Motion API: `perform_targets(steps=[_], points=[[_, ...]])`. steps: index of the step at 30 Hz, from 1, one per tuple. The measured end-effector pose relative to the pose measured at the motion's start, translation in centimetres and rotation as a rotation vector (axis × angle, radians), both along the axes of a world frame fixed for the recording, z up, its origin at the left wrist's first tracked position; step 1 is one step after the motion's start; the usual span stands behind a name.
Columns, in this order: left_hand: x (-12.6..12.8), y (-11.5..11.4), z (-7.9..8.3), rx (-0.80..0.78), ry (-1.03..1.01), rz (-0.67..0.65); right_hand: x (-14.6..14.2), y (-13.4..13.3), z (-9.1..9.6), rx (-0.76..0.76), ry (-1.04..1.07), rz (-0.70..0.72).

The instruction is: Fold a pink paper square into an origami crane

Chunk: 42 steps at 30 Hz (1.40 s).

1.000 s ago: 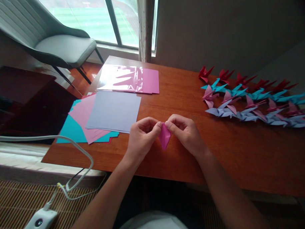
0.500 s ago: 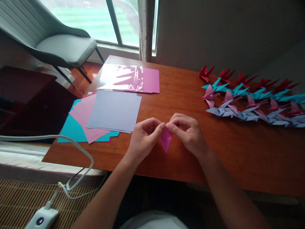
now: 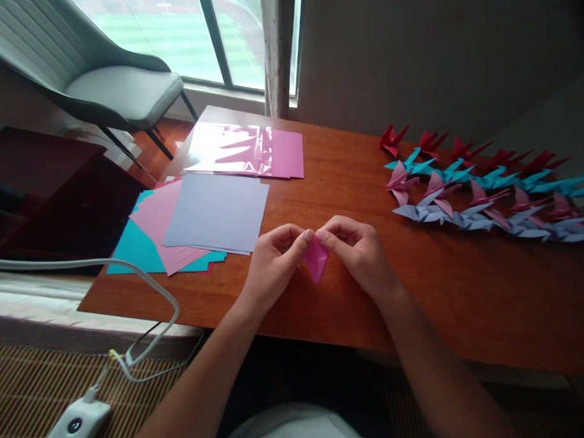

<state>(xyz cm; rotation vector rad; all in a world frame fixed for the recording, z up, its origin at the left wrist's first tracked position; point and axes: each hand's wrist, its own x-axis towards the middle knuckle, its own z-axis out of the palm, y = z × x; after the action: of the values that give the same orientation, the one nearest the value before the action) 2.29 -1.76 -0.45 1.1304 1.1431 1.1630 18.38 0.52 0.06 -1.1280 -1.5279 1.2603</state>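
Note:
A small folded piece of magenta origami paper [image 3: 317,263] hangs point-down between my hands, just above the wooden table. My left hand [image 3: 280,254] pinches its upper left edge between thumb and fingers. On the other side, my right hand [image 3: 354,249] pinches the upper right edge, thumb on top. The thumbs nearly meet at the top of the paper, and the fingertips hide that part of it.
Left of my hands lie lavender sheets [image 3: 218,212], pink sheets [image 3: 153,217] and turquoise sheets [image 3: 130,253]. Behind them is a magenta pack [image 3: 287,154] in clear film. Rows of folded paper cranes [image 3: 444,175] stand at right. A white cable [image 3: 150,275] crosses the table's left corner.
The folded magenta paper has tilted slightly and its lower point sits a little higher. Both hands keep their pinch, with only a slight shift of the fingers.

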Motion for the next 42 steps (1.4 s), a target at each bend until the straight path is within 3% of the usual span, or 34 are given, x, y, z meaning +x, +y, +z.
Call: perform_targets(steps=[5, 12, 20, 26, 31, 36, 42], points=[[0.06, -0.11, 0.04, 0.012, -0.016, -0.026, 0.01, -0.03, 0.01, 0.017, 0.046, -0.079], [0.02, -0.23, -0.12, 0.046, -0.004, 0.049, -0.07, 0.01, 0.16, -0.058, 0.024, -0.013], [0.09, -0.2, 0.34, 0.014, -0.013, 0.049, 0.09, -0.06, -0.08, 0.076, -0.081, -0.025], [-0.01, -0.11, 0.13, -0.035, -0.086, -0.02, -0.02, 0.08, -0.33, 0.065, -0.076, -0.045], [-0.03, -0.11, -0.19, -0.03, -0.083, 0.012, -0.1, 0.09, -0.28, 0.025, -0.066, -0.035], [-0.07, -0.05, -0.15, -0.009, -0.068, 0.046, -0.08, -0.08, -0.24, 0.109, -0.108, -0.021], [0.09, -0.12, 0.22, -0.036, -0.108, -0.019, 0.05, -0.07, -0.44, 0.158, -0.129, -0.058]])
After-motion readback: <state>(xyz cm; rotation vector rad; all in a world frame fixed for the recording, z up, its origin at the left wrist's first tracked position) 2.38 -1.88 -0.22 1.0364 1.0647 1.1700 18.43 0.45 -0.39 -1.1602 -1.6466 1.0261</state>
